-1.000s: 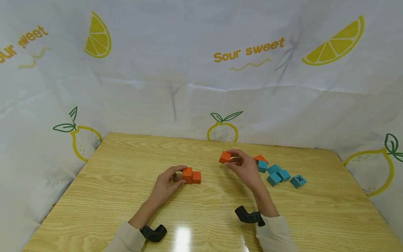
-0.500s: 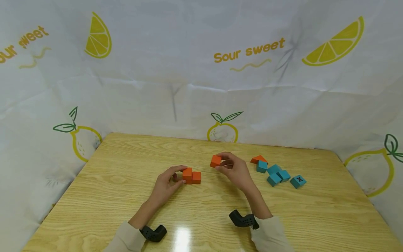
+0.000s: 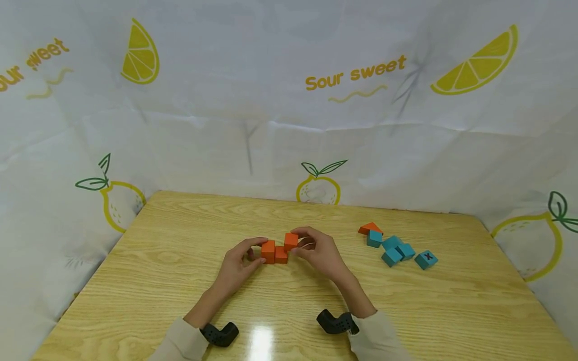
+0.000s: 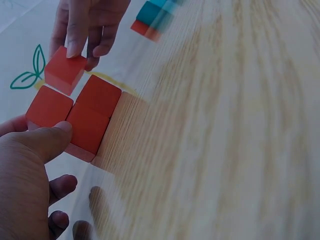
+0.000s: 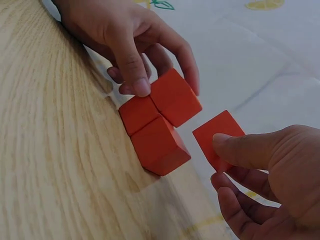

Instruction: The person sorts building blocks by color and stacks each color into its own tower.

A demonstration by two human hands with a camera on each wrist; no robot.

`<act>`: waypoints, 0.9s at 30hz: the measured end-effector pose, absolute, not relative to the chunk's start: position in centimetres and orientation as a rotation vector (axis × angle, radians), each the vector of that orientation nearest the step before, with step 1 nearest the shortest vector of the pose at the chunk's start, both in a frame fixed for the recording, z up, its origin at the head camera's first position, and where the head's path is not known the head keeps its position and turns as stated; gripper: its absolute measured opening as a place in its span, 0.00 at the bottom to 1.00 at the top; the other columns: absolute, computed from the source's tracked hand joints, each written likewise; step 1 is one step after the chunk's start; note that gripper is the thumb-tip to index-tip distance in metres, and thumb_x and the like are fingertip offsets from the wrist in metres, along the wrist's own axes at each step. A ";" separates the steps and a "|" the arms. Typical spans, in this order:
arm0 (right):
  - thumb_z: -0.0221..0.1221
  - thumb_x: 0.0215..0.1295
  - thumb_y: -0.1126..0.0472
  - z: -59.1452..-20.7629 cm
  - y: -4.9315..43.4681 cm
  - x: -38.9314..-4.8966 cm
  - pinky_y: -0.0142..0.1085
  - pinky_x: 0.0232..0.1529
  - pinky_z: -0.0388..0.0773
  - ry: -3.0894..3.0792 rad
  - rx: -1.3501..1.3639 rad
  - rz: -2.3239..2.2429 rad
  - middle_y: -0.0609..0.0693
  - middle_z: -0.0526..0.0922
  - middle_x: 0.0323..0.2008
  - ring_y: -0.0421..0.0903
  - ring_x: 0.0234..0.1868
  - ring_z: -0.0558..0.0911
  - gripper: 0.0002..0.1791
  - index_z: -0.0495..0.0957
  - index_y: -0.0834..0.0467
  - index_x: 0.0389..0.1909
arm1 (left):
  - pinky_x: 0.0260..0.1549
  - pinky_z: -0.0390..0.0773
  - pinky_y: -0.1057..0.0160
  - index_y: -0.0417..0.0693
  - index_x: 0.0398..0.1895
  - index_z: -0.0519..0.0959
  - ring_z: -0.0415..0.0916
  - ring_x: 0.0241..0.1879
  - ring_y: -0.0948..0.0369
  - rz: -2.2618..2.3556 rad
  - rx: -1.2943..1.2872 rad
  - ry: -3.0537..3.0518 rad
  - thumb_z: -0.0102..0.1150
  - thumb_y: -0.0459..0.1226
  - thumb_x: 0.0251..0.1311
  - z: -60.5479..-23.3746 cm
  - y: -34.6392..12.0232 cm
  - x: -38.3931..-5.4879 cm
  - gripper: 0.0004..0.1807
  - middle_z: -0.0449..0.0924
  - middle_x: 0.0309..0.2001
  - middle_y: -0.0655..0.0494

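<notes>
My left hand (image 3: 239, 265) grips an orange cube (image 3: 268, 248) stacked on another; the thumb lies where the two meet. A third orange cube (image 3: 281, 254) sits on the table against the lower one, and the three form an L in the left wrist view. Between thumb and fingers of my right hand (image 3: 319, 254) an orange block (image 3: 291, 240) is pinched. In the right wrist view this pinched block (image 5: 217, 135) is held apart from the stack, with a gap to the upper cube (image 5: 175, 97).
To the right on the wooden table (image 3: 180, 215) lie several blue blocks (image 3: 393, 256), one marked with an X (image 3: 426, 259). An orange triangular block (image 3: 371, 228) lies behind them. A white printed cloth (image 3: 226, 150) hangs along the back edge.
My right hand has moved left and slightly toward me with its orange block, from near the blue blocks to beside the stack. My left hand has stayed at the stack.
</notes>
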State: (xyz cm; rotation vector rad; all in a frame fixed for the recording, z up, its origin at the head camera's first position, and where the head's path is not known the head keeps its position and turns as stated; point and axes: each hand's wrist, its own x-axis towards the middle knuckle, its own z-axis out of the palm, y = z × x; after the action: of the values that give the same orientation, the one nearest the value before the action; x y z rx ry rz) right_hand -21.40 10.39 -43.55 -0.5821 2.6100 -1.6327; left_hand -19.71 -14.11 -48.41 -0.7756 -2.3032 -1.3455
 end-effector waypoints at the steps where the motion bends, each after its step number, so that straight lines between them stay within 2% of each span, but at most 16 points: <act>1: 0.67 0.58 0.67 -43.7 10.2 -21.3 0.38 0.43 0.78 2.610 -0.599 -1.629 0.49 0.80 0.46 0.47 0.41 0.81 0.22 0.78 0.53 0.54 | 0.24 0.68 0.65 0.50 0.58 0.76 0.69 0.29 0.54 -1.351 -0.769 -2.308 0.68 0.28 0.53 -48.4 -14.1 -19.7 0.27 0.77 0.40 0.60; 17: 0.66 0.58 0.68 -44.2 8.9 -20.8 0.37 0.39 0.78 2.649 -0.685 -1.557 0.51 0.81 0.45 0.46 0.37 0.80 0.21 0.78 0.56 0.54 | 0.26 0.68 0.65 0.53 0.58 0.76 0.69 0.30 0.55 -1.359 -0.750 -2.338 0.67 0.29 0.54 -48.5 -14.2 -19.8 0.27 0.76 0.40 0.62; 27: 0.65 0.60 0.67 -44.4 8.7 -20.8 0.33 0.36 0.78 2.617 -0.739 -1.532 0.55 0.82 0.46 0.45 0.36 0.82 0.22 0.77 0.58 0.57 | 0.23 0.67 0.62 0.50 0.58 0.76 0.67 0.29 0.55 -1.388 -0.764 -2.312 0.67 0.29 0.54 -48.8 -14.2 -19.8 0.26 0.76 0.36 0.53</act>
State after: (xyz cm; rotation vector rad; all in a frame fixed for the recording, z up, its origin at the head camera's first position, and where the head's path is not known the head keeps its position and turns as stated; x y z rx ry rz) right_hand -20.85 8.69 -44.45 -0.7393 2.6174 -1.5325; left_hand -19.84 -14.19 -48.82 -0.7644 -2.3117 -1.3884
